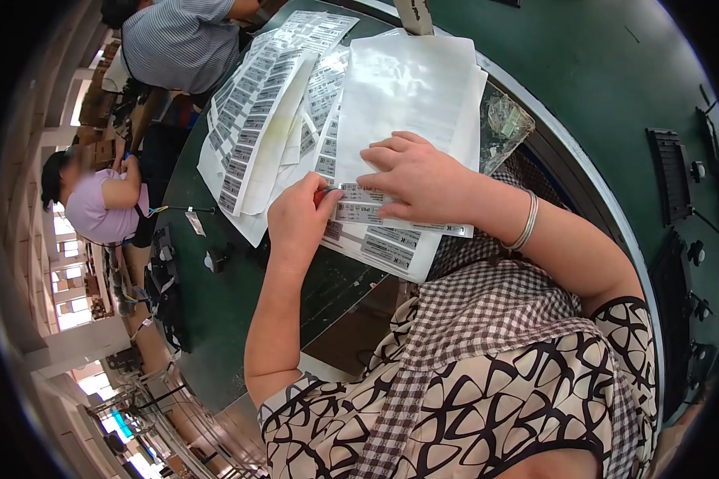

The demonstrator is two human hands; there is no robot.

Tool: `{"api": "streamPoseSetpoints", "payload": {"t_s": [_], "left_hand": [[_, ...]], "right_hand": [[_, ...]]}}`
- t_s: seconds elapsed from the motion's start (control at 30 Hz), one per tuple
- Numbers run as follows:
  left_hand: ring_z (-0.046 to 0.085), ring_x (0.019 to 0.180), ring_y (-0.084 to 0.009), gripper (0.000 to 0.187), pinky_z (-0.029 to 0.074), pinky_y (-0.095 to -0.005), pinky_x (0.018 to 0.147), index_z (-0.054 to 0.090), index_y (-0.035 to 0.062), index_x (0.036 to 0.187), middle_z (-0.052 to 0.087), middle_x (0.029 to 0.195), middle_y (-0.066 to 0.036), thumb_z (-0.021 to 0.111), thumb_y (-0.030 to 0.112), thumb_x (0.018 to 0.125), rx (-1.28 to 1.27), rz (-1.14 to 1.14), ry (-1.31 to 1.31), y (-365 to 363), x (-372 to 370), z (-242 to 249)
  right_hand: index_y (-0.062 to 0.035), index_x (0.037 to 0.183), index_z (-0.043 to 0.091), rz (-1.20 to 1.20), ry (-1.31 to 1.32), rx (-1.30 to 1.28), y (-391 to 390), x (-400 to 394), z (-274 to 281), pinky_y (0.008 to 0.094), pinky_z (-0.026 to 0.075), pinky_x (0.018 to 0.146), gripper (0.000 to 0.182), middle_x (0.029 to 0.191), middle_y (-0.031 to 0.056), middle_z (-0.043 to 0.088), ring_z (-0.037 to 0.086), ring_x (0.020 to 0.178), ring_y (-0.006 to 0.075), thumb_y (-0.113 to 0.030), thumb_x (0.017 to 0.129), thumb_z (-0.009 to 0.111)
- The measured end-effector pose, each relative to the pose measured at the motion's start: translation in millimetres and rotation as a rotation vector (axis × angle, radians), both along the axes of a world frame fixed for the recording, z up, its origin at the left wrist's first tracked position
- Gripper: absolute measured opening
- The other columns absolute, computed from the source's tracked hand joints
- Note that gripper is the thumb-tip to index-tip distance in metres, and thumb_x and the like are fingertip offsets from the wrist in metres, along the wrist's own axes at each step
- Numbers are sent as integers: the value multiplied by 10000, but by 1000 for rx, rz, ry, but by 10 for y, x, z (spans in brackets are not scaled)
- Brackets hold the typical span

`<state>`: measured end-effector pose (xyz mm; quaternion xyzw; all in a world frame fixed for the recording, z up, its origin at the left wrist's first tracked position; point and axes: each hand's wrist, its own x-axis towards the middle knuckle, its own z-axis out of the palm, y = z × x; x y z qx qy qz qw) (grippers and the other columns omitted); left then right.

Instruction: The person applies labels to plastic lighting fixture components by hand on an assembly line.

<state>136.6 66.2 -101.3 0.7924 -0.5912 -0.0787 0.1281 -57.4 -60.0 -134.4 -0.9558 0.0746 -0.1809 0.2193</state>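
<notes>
Head view: the label sheet [359,214] lies on the green table [216,343] in front of the person, under both hands. Its exposed band is silver-grey, with rows of small dark print and dark marks, and runs along the lower edge of a blank white sheet [407,88]. The white sheet has a glossy face with bright reflections, and its far edge lies near a pale post [414,16]. Below the band, a further printed sheet [387,246] shows wider grey labels on white and sits at a slant. The left hand [298,209] has its thumb and fingers drawn together on a small red item [320,195] at the left end of the band; its kind cannot be told. The right hand [415,180] lies palm down with fingers spread, grasping nothing, across the white sheet and the band. Metal bangles [526,220] circle the right wrist. To the left, a loose pile of printed sheets [260,112] overlaps unevenly, some edges lifted. A clear plastic bag [505,120] lies to the right, just beside the papers, its contents unclear.
</notes>
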Motion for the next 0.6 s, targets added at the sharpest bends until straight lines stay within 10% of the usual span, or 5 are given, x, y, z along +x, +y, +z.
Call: {"api": "streamPoseSetpoints", "payload": {"t_s": [0.23,0.47,0.53,0.6], "left_hand": [[580,624,-285,195,434,-368,560,620,73,758,596,668,-66,783,176,730,-123,-490,-40,150,-395,335],[576,614,-218,275,399,-322,552,646,62,762,662,791,-69,849,240,716,139,-1424,1267,-195,-556,1039],[528,615,-103,201,374,-238,545,618,20,795,599,704,9,782,136,799,-201,-456,1219,72,-731,1063],[497,603,-78,180,357,-209,542,611,8,815,568,673,27,751,121,825,-197,-145,745,-218,-791,1033]], "right_hand": [[-24,1149,660,-21,129,361,-273,138,89,401,418,1011,380,1175,158,652,573,1129,305,-321,951,529],[-16,1130,685,-110,265,558,-328,88,360,389,448,972,393,1149,154,673,616,1076,301,-326,984,491],[-6,1133,680,-168,87,677,-387,-16,293,372,456,965,398,1137,143,681,620,1079,262,-327,987,495],[-1,1145,671,-331,-222,881,-487,-194,216,358,465,957,397,1125,135,683,621,1075,228,-323,989,500]]}}
